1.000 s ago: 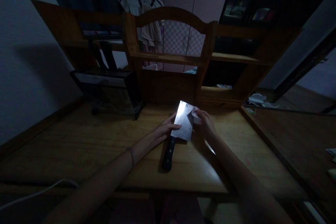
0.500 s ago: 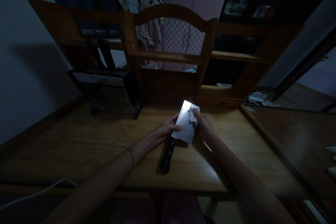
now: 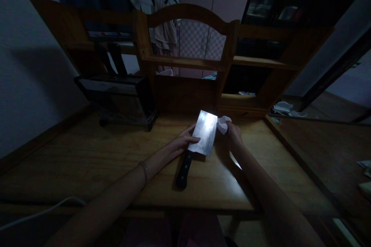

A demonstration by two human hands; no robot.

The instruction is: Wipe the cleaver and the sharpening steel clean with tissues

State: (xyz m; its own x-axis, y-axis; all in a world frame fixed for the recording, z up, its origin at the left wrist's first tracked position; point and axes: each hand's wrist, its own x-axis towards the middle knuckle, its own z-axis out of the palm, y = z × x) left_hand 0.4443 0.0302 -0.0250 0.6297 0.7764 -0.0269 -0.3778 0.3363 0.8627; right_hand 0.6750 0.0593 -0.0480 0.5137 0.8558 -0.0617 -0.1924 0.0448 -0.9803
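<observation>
A cleaver with a wide shiny blade and a black riveted handle is tilted over the wooden desk, its handle toward me. My left hand grips the blade by its left side, thumb on the upper face and the other fingers mostly hidden beneath. Just off the blade's right edge, my right hand pinches a crumpled white tissue. Part of the tissue comes close to the blade; whether it touches cannot be made out.
A knife block holding black-handled knives stands at the back left of the desk. Behind the desk rises a wooden shelf frame. A white cable lies at the front left.
My right hand has moved right with the tissue, off the blade's face and past its edge. The cleaver has shifted slightly left, still in my left hand.
</observation>
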